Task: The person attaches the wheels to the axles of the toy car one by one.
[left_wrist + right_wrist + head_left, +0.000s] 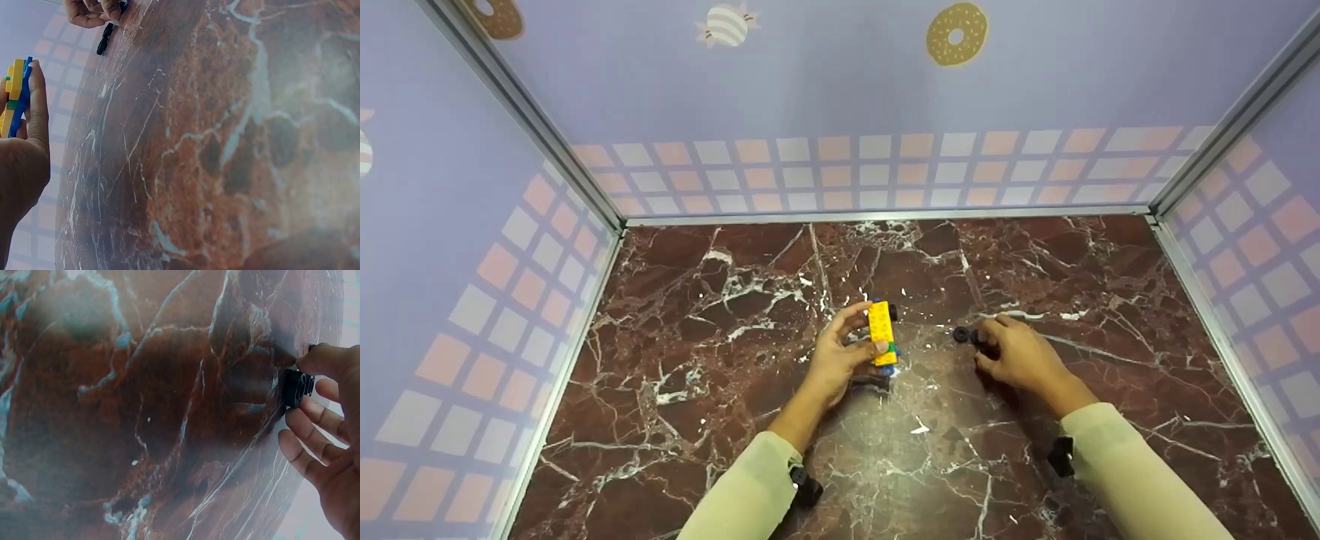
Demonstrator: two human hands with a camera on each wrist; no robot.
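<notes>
My left hand (834, 364) grips a toy brick car (881, 334), with the thumb across its yellow studded top. The car has a blue base, a small green patch and a black wheel (893, 312) on its far right side. In the left wrist view the yellow brick (18, 79) and blue base show between thumb and fingers. Just above the tabletop, my right hand (1020, 356) has curled fingers pinching at small black toy wheels (295, 388). One black wheel (961, 334) lies just left of those fingertips. Fingers partly hide the other wheels.
Both hands are over a dark red marbled tabletop (720, 405). Lilac panels with a checked border (877, 172) enclose it at the back and both sides, joined by metal rails (885, 217). A black wrist camera (806, 486) sits at the left cuff.
</notes>
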